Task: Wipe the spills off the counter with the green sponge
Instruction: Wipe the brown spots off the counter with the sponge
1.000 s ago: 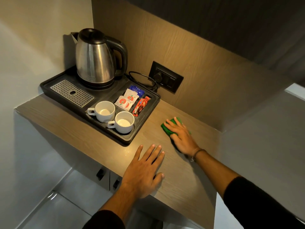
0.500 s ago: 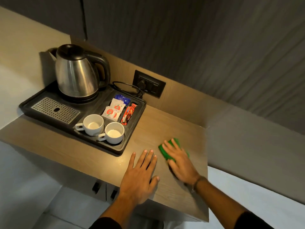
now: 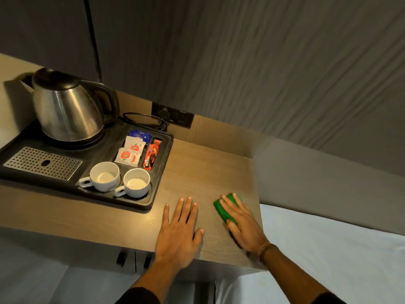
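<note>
The green sponge [image 3: 221,208] lies flat on the wooden counter [image 3: 197,172] near its right front corner. My right hand [image 3: 243,224] presses down on it, fingers spread over its top, so most of the sponge is hidden. Flat on the counter just to the left rests my left hand [image 3: 180,231], palm down, fingers apart, holding nothing. A few small shiny droplets [image 3: 151,218] glint on the wood between my left hand and the tray's corner.
A black tray [image 3: 157,194] fills the counter's left side with a steel kettle [image 3: 65,106], two white cups [image 3: 105,176], [image 3: 137,183] and sachets [image 3: 131,150]. A wall socket [image 3: 173,115] with a cord sits behind. The counter ends just right of the sponge; white bedding [image 3: 328,249] lies below.
My right hand has slid the sponge from the back of the counter toward the front right corner. The head camera has tilted up. My left hand stays planted.
</note>
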### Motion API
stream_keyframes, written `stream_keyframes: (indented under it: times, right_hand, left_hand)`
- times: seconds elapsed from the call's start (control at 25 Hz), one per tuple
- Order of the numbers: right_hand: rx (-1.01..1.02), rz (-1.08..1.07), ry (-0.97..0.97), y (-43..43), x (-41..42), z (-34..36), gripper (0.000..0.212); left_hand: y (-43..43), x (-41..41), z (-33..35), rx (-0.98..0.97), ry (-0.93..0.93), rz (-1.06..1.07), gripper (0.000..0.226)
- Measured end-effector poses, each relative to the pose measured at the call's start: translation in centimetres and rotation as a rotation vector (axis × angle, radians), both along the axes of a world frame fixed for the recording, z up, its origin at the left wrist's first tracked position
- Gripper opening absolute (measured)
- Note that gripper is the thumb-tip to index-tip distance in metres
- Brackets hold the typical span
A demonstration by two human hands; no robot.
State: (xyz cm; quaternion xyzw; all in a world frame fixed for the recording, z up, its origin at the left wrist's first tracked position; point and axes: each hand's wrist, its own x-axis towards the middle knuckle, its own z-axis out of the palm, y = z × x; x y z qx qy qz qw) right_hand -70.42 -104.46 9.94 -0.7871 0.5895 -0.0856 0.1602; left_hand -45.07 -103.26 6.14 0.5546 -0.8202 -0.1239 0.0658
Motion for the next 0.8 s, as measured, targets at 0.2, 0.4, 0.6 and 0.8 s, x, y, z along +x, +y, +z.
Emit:
stream_keyframes:
  times: [0.2,0.4,0.6,0.8]
  right_hand:
    - [0.004,-0.188,-0.013,2.4,3.7,-0.3,0.071]
    - [0.075,-0.058,0.098,3.6,1.6,0.4,0.089]
    - [0.077,-0.025,0.095,3.4,1.5,0.7,0.077]
    - [-0.145,0.012,0.153,6.6,4.0,1.7,0.068]
  left_hand:
    - [-0.1,0.0,-0.4,0.009,-0.024,-0.024,0.078]
    - [-0.1,0.0,0.4,0.019,-0.028,-0.027,0.078]
    - [2.0,0.8,1.8,0.026,-0.041,0.022,0.079]
    - [11.2,4.8,4.0,-0.033,0.023,0.252,0.082]
